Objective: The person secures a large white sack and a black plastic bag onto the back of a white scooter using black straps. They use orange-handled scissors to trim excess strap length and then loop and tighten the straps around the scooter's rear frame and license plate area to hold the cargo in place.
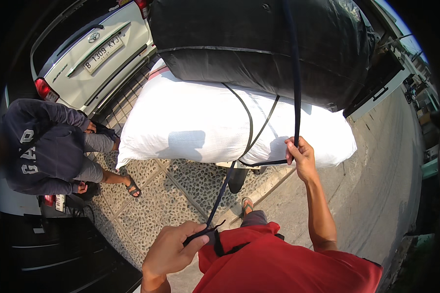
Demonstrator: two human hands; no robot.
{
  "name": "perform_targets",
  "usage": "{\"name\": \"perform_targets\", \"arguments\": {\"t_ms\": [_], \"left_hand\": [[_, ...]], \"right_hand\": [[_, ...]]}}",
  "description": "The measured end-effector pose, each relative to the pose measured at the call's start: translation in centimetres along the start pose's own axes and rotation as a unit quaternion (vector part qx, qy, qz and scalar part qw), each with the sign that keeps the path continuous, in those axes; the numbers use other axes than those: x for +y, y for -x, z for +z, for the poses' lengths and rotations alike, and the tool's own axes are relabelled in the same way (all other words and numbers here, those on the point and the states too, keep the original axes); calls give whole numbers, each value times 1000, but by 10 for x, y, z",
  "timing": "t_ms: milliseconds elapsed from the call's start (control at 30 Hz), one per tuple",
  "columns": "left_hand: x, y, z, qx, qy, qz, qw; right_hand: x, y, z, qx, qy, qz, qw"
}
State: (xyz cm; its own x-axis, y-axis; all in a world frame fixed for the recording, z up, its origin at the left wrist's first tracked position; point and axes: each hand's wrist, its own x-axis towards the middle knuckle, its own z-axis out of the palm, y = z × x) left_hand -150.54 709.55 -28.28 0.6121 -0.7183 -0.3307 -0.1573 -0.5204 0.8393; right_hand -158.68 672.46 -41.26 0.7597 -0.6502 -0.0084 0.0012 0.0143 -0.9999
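A big white woven sack [190,112] lies across in front of me, with a large bundle wrapped in black plastic [259,61] on top of it. My right hand [302,157] pinches a long dark strap [297,93] that runs down over the black bundle. From there the strap bends left along the sack's lower edge. Nearer to me, my left hand [173,249] is closed around the strap's lower length, a loose tip sticking out beside the fingers. Between the hands the strap is stretched. Thinner dark straps [251,122] cross the sack's front and meet at its lower edge.
Under the sack a dark wheel or mudguard [237,179] and part of a plate show. To the left a person in a dark hoodie [44,146] sits close by. A pale car [95,53] stands behind them. Pebbled paving [166,195] meets the road [376,195] on the right.
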Motion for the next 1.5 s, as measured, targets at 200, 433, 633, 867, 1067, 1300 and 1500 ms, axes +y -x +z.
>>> {"name": "perform_targets", "arguments": {"t_ms": [200, 433, 633, 867, 1067, 1300, 1500], "left_hand": [[138, -19, -133, -28, -251, 285, 925], [326, -112, -240, 263, -380, 320, 827], [371, -223, -285, 416, -425, 317, 739], [416, -352, -311, 434, -420, 416, 680], [456, -476, -338, 373, -320, 466, 736], [483, -598, -352, 264, -152, 574, 760], [414, -673, -317, 111, -342, 404, 841]], "right_hand": [[-91, -1, -36, -144, -218, -122, 958], [-252, -62, -27, -187, -179, -208, 943], [-380, -155, -7, -181, -122, -268, 938], [-468, -301, 17, -56, -4, -235, 970], [-491, -355, 7, 42, 60, -171, 982], [-509, -400, -13, 94, 10, -227, 969], [-487, -443, -15, 168, 23, -156, 973]]}}
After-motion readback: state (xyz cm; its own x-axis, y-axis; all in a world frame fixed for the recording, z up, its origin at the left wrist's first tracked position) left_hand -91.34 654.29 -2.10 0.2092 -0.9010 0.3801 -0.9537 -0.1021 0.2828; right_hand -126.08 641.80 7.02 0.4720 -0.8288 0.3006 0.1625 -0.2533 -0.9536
